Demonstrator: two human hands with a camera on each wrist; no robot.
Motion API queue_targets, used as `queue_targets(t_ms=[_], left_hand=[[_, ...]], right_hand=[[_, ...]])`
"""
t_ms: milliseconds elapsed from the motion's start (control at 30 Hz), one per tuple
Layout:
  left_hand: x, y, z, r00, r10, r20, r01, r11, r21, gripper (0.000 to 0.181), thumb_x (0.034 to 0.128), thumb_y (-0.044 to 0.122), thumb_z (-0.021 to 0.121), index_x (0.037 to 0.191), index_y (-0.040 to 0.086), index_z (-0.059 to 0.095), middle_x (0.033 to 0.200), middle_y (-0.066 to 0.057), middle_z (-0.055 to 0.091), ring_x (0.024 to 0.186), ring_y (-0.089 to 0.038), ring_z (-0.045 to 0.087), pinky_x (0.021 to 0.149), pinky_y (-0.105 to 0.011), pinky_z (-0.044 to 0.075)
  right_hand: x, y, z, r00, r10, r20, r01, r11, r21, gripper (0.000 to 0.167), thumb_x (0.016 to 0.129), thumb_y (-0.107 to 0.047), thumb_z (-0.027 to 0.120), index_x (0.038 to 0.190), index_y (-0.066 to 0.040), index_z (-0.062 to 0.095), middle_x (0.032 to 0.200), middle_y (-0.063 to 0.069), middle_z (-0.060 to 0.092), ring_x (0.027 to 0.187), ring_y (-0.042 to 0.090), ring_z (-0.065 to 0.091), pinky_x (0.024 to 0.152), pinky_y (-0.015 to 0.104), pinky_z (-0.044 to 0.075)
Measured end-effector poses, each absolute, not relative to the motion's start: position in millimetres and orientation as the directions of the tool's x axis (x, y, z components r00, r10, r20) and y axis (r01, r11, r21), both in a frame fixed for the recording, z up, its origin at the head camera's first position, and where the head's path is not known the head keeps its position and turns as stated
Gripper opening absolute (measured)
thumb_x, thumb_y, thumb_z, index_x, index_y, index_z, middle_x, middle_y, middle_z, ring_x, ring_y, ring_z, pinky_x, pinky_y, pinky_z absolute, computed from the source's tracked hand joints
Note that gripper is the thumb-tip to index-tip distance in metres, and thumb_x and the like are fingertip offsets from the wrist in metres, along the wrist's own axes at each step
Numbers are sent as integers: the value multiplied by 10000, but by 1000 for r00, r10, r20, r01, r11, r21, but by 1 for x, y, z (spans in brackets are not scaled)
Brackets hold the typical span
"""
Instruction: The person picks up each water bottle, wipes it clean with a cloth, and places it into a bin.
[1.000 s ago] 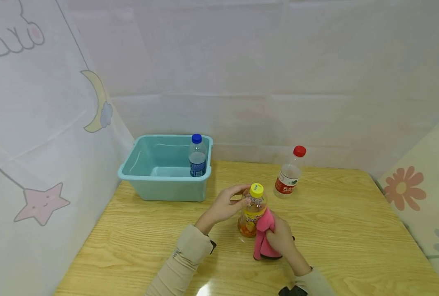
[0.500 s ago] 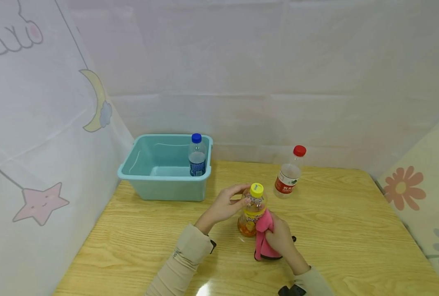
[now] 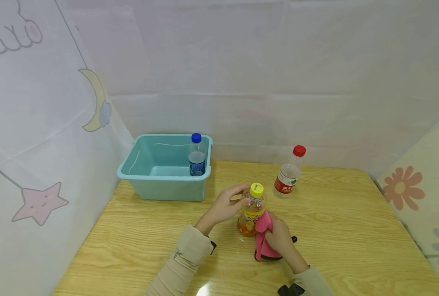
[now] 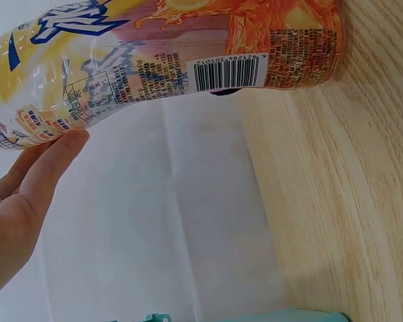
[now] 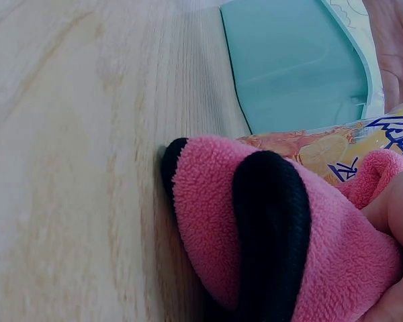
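A clear bottle with a yellow cap (image 3: 256,190) and orange label (image 4: 302,47) stands upright on the table. My left hand (image 3: 224,205) grips its upper part from the left, thumb in front; in the left wrist view the fingers (image 4: 43,168) lie against the bottle's shoulder. My right hand (image 3: 280,236) holds a bunched pink cloth (image 3: 264,238) with dark edging against the bottle's lower right side. The right wrist view shows the cloth (image 5: 208,208) in folds beside the label, pinched by the fingers (image 5: 396,208).
Behind on the left, a teal basin (image 3: 173,189) contains a blue-capped bottle (image 3: 197,160), upright at its right side. A red-capped bottle (image 3: 287,179) stands on the wooden table (image 3: 352,230) behind my right hand. Patterned white sheets (image 3: 241,82) surround the table.
The pink cloth and my right hand have shifted very slightly against the bottle. My left hand and the bottle have stayed in place.
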State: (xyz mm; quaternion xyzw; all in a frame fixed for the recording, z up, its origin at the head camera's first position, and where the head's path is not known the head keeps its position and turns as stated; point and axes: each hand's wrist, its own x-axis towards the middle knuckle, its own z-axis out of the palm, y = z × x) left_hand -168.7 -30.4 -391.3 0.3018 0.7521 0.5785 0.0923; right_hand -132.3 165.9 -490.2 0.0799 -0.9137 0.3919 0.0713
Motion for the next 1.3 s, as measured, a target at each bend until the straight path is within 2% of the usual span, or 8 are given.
queue_targets(t_ms=[567, 767, 933, 1167, 1300], left_hand=[[-171, -28, -399, -796, 553, 246, 373, 129, 919, 373, 923, 41, 511, 1278, -59, 452, 1268, -215, 478, 1179, -356, 446, 889, -322, 462], [-180, -23, -420, -836, 510, 201, 332, 180, 926, 434, 889, 167, 602, 1293, 63, 481, 1275, -93, 501, 1176, -281, 464, 905, -336, 455], [-179, -19, -422, -856, 487, 174, 322, 239, 916, 513, 829, 272, 679, 1282, 125, 488, 1243, -23, 527, 1151, -230, 489, 912, -343, 451], [-168, -20, -401, -859, 486, 161, 308, 239, 921, 485, 840, 162, 668, 1272, 48, 479, 1232, -103, 525, 1148, -306, 478, 923, -437, 435], [-161, -21, -388, -856, 491, 159, 303, 230, 925, 477, 844, 140, 660, 1269, 22, 477, 1228, -124, 523, 1144, -322, 478, 925, -451, 430]], right_hand=[[-131, 166, -488, -981, -101, 166, -189, 684, -705, 559, 588, 192, 510, 1128, 59, 564, 918, 179, 639, 736, 202, 560, 559, 306, 434], [-131, 165, -488, -982, -105, 160, -187, 690, -699, 537, 588, 200, 514, 1103, 57, 571, 897, 168, 637, 704, 186, 544, 541, 293, 424], [-132, 165, -490, -981, -108, 160, -189, 695, -693, 504, 604, 201, 528, 1083, 52, 576, 877, 155, 635, 682, 172, 540, 536, 289, 435], [-131, 166, -492, -980, -112, 162, -194, 696, -692, 520, 605, 201, 531, 1104, 57, 565, 887, 159, 633, 694, 179, 556, 538, 296, 446], [-131, 166, -492, -981, -109, 163, -193, 696, -692, 535, 604, 206, 531, 1118, 62, 560, 891, 168, 632, 696, 186, 557, 541, 298, 449]])
